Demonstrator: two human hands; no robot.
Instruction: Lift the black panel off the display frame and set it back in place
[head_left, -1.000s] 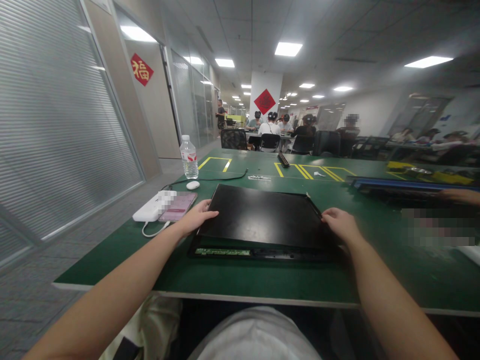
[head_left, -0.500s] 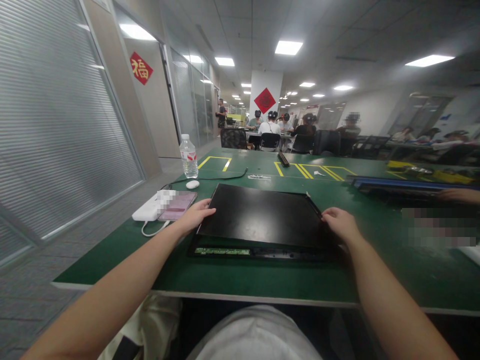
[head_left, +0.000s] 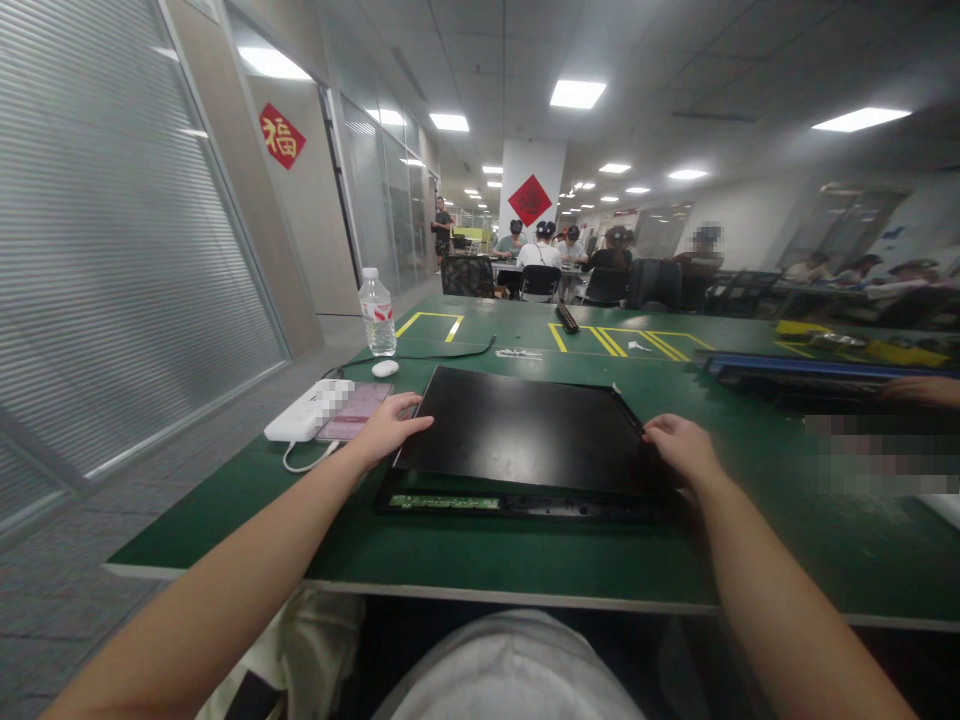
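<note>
A flat black screen panel (head_left: 517, 425) lies slightly askew over a black frame (head_left: 585, 507). Along the frame's near side, a strip of green circuit board (head_left: 445, 502) shows below the panel's edge. My left hand (head_left: 391, 428) grips the panel's left edge, thumb on top and fingers at the side. On the opposite side, my right hand (head_left: 681, 447) pinches the right edge near the frame's upper right. Whether those fingers have the frame's rim as well as the panel is hidden.
Left of the panel are a white power bank (head_left: 296, 415) with a cable, a phone (head_left: 360, 408), a white oval case (head_left: 385, 369) and a water bottle (head_left: 377, 315). A dark strip (head_left: 567, 319) lies at the back. Another person's hand (head_left: 922, 390) is at right beside dark panels (head_left: 817, 370).
My left hand has shifted very slightly along the panel's edge. The panel, the frame and my right hand look the same.
</note>
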